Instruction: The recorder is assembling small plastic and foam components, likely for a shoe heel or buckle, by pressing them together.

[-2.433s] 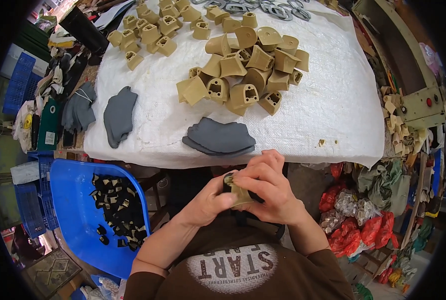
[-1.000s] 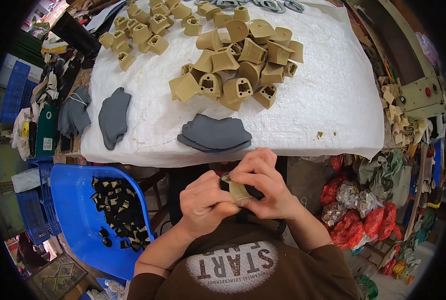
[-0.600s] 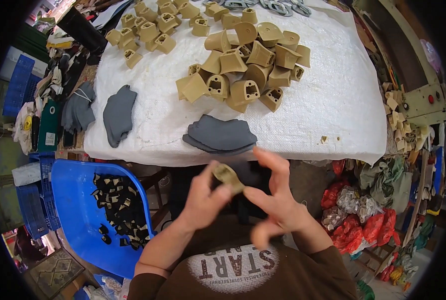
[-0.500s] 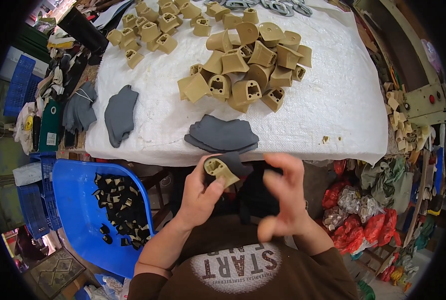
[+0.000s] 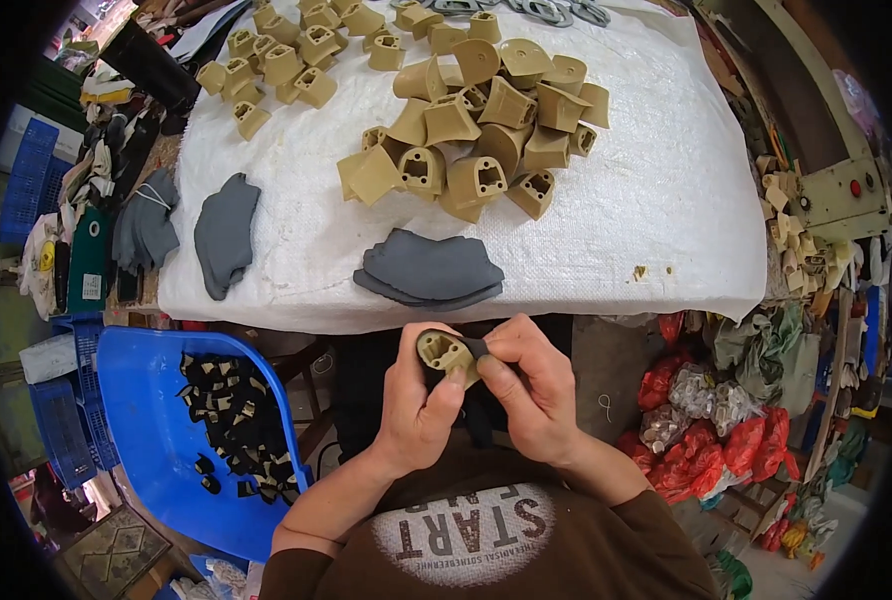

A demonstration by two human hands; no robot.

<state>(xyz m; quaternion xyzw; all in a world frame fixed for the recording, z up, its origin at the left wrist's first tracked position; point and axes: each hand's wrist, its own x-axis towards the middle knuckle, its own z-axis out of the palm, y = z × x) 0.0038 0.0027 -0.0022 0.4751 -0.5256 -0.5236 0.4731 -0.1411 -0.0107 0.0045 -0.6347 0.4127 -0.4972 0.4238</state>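
Note:
My left hand [image 5: 418, 410] grips a tan shoe heel [image 5: 441, 350], its hollow, holed end facing up. A dark grey cover piece [image 5: 478, 350] wraps around the heel's far side. Closed in a pinch, my right hand [image 5: 536, 390] holds the loose end of that cover piece at the heel's right. Just beyond my hands, a stack of dark grey cover pieces [image 5: 431, 265] lies at the table's near edge. Behind the stack sits a pile of bare tan heels [image 5: 486, 125].
The table wears a white woven sheet [image 5: 306, 215]. More heels [image 5: 281, 65] lie at its far left, near another grey stack [image 5: 226, 235] and a tied bundle [image 5: 148, 220]. At lower left stands a blue tub [image 5: 146, 420] holding dark-covered heels [image 5: 236, 410]. Red plastic bags [image 5: 686, 460] are at right.
My right hand has come in from the right and closed on the cover piece's loose end. The heel in my left hand has shifted slightly, and the whole view has moved a little.

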